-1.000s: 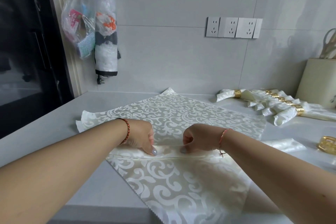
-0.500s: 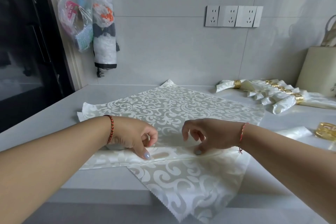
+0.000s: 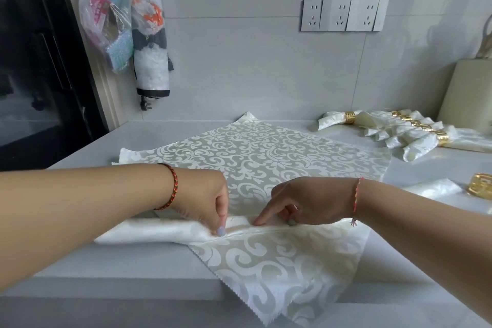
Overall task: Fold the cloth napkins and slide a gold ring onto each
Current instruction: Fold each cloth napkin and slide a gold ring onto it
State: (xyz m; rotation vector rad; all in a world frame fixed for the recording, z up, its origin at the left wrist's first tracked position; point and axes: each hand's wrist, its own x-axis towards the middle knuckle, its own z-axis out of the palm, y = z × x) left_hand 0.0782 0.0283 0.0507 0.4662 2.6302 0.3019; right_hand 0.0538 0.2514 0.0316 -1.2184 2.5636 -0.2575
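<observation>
A cream damask napkin [image 3: 266,152] lies spread like a diamond on the grey counter [image 3: 127,261], its near corner hanging over the front edge. A narrow pleat runs across its middle. My left hand [image 3: 205,202] pinches that pleat with thumb and fingers. My right hand [image 3: 300,202] pinches the same pleat just to the right, index finger pointing along the fold. A loose gold ring [image 3: 480,186] sits at the right edge. Several finished napkins [image 3: 415,138] with gold rings lie at the back right.
Another folded cream napkin [image 3: 431,189] lies right of my right wrist. A beige bag [image 3: 468,93] stands at the back right. Plastic bags [image 3: 119,24] hang on the wall at the left, beside a dark doorway. Wall sockets [image 3: 343,14] sit above the counter.
Both hands have drawn the pleated fold towards me, and the left end of the cloth has bunched into a thicker pleat. The hands stay close together at the middle.
</observation>
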